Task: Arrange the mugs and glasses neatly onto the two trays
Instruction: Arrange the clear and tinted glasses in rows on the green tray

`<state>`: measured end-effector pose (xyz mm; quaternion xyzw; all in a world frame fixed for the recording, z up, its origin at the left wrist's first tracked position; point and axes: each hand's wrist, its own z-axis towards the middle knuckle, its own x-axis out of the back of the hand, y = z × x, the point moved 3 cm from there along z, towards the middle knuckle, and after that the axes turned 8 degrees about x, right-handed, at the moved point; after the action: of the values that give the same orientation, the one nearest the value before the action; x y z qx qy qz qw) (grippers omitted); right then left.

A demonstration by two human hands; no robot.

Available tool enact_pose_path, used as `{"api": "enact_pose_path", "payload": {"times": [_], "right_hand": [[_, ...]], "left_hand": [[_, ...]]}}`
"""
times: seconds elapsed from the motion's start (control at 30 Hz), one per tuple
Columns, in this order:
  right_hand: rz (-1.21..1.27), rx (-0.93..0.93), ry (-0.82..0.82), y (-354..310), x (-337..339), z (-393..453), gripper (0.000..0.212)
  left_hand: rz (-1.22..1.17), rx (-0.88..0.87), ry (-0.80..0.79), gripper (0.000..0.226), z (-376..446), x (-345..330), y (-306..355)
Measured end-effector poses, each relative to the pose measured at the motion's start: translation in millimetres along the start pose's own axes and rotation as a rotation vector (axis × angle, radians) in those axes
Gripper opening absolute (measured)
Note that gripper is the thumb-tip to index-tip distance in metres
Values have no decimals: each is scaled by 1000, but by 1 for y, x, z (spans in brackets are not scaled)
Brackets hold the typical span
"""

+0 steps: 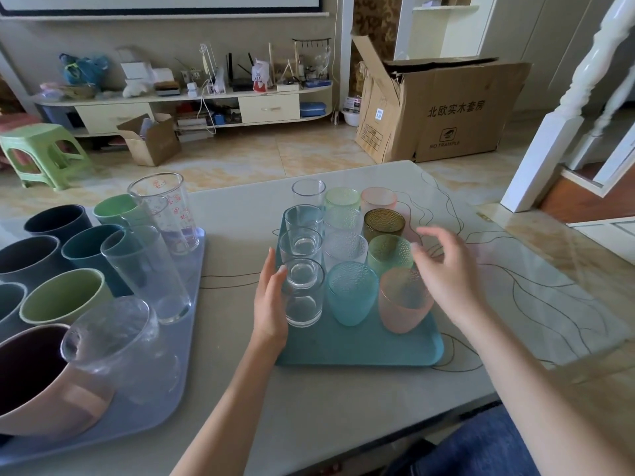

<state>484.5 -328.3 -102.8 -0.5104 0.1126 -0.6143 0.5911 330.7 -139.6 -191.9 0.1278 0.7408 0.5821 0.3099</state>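
A teal tray [357, 348] in the middle of the table carries three rows of glasses: clear tumblers on the left, textured clear and blue ones in the middle, green, amber and pink ones on the right. My left hand [271, 304] rests flat against the nearest clear tumbler [304, 297]. Just right of the pink glass [405, 304] and green glass [390, 254], my right hand [446, 266] hovers with loosely curled fingers and holds nothing. On the left, a pale blue-grey tray [165, 396] holds several coloured mugs, tall clear glasses and a glass pitcher [117, 341].
A pink mug [44, 383] sits at the near left corner of the grey tray. Bare tabletop lies between the trays, in front of them and to the right. Beyond the table stand a large cardboard box [446, 108], a green stool [41, 152] and a white post [563, 125].
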Motion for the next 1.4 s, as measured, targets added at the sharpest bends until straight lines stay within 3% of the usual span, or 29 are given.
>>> {"api": "enact_pose_path", "payload": {"times": [0.07, 0.1, 0.2, 0.37, 0.7, 0.8, 0.87, 0.93, 1.0, 1.07, 1.17, 1.23, 1.4], "right_hand": [[-186, 306, -115, -23, -5, -9, 21], [-275, 360, -232, -25, -12, -14, 28], [-428, 416, -501, -35, -31, -30, 49], [-491, 396, -641, -60, -32, -40, 31], [-306, 423, -630, -53, -39, -41, 33], [-155, 392, -511, -47, -23, -32, 45], [-164, 370, -417, -40, -3, -23, 35], [-236, 303, -453, -29, 14, -19, 31], [-340, 221, -558, -19, 23, -22, 29], [-461, 215, -639, -14, 22, -27, 29], [-519, 266, -652, -15, 14, -30, 20], [-531, 294, -621, -15, 12, -30, 20], [-499, 269, -596, -13, 9, -31, 21]], "left_hand": [[23, -8, 33, 49, -2, 0, 2], [38, -7, 50, 48, -2, 0, 2], [91, -8, 88, 55, -6, 1, 1], [137, -14, 110, 62, -12, 1, 2], [137, -44, 116, 51, -16, 0, 7], [130, -39, 110, 49, -16, 1, 8], [157, -69, 126, 47, -20, 0, 11], [290, -193, 193, 47, -29, -2, 17], [524, -459, 229, 52, -39, -5, 24], [774, -709, 178, 51, -45, -11, 25], [1112, -1002, 81, 32, -50, -21, 15], [1215, -1098, 88, 22, -53, -23, 12], [1285, -1130, 99, 19, -55, -24, 13]]}}
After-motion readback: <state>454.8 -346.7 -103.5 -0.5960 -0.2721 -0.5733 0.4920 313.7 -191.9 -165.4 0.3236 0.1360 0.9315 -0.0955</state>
